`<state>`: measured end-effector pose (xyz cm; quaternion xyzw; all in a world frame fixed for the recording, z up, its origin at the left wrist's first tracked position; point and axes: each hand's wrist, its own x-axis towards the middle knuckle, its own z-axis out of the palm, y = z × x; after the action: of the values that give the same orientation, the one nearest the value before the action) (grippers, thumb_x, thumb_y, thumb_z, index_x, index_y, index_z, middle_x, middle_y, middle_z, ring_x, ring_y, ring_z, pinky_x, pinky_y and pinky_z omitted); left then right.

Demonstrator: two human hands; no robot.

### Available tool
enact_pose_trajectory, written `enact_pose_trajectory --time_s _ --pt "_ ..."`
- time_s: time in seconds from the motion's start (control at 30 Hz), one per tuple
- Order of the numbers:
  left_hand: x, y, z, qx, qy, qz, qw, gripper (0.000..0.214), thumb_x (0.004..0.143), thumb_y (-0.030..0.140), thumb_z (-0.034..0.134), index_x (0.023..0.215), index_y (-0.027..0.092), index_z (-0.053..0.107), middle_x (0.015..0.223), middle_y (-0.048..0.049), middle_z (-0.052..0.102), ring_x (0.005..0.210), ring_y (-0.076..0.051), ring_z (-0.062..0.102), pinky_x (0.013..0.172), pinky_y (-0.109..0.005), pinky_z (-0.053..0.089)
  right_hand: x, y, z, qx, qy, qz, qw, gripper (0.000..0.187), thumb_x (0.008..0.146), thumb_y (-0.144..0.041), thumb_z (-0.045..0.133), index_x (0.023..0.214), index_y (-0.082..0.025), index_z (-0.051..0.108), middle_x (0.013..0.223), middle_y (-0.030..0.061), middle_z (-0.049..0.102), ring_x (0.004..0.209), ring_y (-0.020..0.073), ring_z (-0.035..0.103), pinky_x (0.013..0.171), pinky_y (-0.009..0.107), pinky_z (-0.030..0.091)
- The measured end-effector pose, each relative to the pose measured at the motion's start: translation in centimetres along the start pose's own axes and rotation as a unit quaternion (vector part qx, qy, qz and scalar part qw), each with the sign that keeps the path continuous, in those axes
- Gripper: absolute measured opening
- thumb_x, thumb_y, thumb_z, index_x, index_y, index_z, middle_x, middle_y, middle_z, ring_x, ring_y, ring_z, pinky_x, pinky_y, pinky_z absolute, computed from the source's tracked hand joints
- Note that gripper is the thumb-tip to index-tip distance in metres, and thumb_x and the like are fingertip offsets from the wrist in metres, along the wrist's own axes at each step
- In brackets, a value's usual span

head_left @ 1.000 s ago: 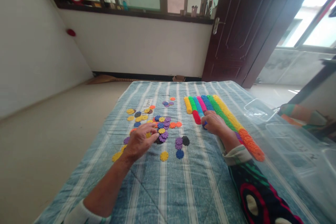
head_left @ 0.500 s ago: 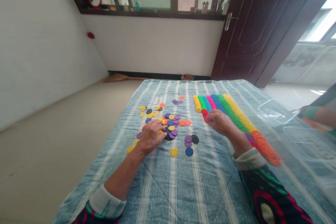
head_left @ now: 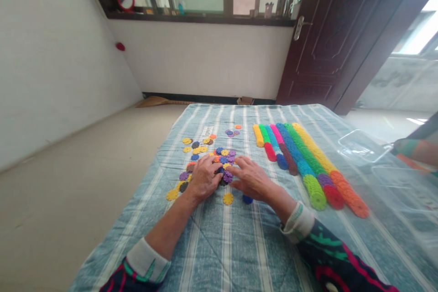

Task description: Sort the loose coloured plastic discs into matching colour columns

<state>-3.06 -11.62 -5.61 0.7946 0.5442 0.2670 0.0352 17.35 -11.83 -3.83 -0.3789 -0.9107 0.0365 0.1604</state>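
Note:
A loose pile of notched plastic discs (head_left: 223, 159), in purple, blue, yellow, orange and black, lies on the striped cloth. My left hand (head_left: 204, 179) rests on the pile's left side, fingers apart and curved over the discs. From the right, my right hand (head_left: 251, 179) reaches to the same pile with its fingers spread, thumb near the purple discs. Under the fingertips some discs are hidden. Close to my wrists lie a single yellow disc (head_left: 228, 198) and a blue disc (head_left: 247, 199), the latter partly covered by my right hand.
Overlapping discs form long colour-sorted rows (head_left: 308, 159) on the right. A small disc group (head_left: 232, 132) lies farther back. Clear plastic containers (head_left: 364, 146) stand at the right, beside another person's blurred arm (head_left: 415, 153). The cloth-covered surface (head_left: 219, 246) ends at the left above the floor.
My right hand has moved left from the red row to the pile, uncovering the row ends. My left hand has shifted slightly right over the discs.

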Motion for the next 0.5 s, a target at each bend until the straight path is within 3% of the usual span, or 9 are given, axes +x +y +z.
enact_pose_trajectory --time_s 0.17,0.5 --pt "0.2 0.6 0.3 0.004 -0.012 -0.026 1.000 0.024 0.074 0.023 0.063 0.095 0.021 0.073 0.123 -0.0114 0.063 0.127 -0.032 0.049 0.111 -0.054 0.035 -0.1 0.1 1.0 -0.021 -0.015 0.003 1.000 0.043 0.089 -0.039 0.065 0.128 -0.022 0.059 0.133 0.0167 0.050 0.129 0.0332 0.040 0.100 0.050 0.041" --pt "0.7 1.4 -0.6 -0.042 -0.021 -0.036 0.998 0.012 0.062 0.015 0.066 0.073 0.019 0.063 0.117 -0.0107 0.066 0.120 -0.031 0.055 0.109 -0.049 0.039 0.1 0.3 1.1 -0.027 -0.020 0.013 0.999 0.029 0.092 -0.042 0.060 0.110 -0.020 0.069 0.122 0.0142 0.056 0.120 0.0298 0.047 0.097 0.045 0.043"
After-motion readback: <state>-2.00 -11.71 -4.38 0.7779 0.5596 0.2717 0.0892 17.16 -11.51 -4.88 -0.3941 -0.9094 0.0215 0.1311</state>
